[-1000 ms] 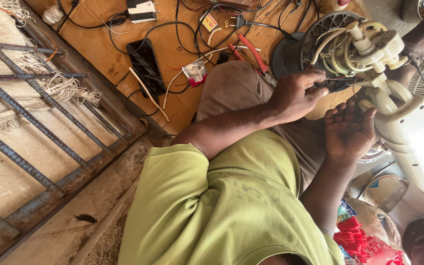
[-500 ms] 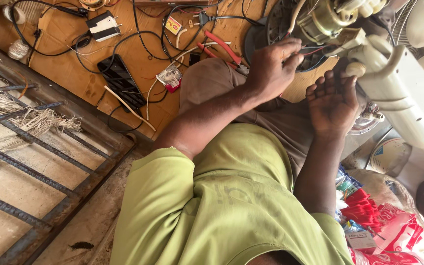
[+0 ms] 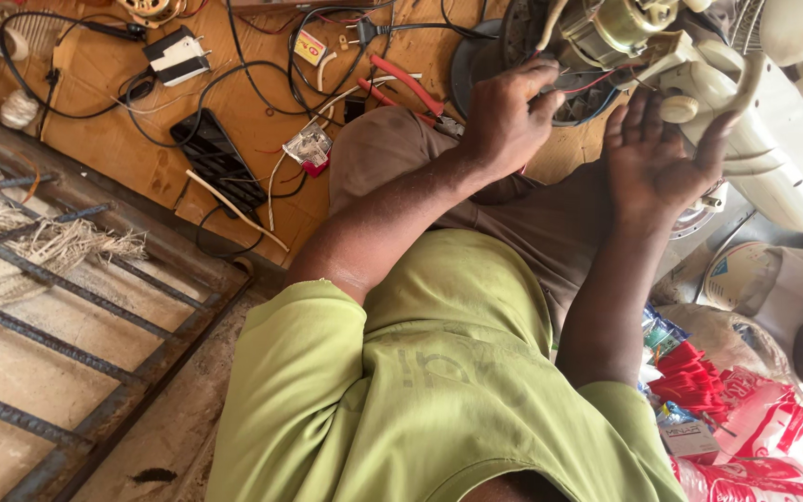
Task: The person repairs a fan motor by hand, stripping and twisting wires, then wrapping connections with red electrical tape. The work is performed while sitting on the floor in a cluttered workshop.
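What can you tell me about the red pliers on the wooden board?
The red pliers lie flat on the orange-brown wooden board, just past the person's knee. Two slim red handles run side by side, slightly spread, slanting toward the fan motor; the metal head end sits close to the left hand and is mostly hidden. No hand holds them. Black and white cables lie around them.

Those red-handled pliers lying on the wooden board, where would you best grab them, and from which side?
Take the red-handled pliers by the two long red handles, about midway along. They lie flat on the wooden board, handles slightly spread and pointing away from the knee, while the jaw end sits close against it. Coming from above over the handle end looks easiest, though cables lie nearby.
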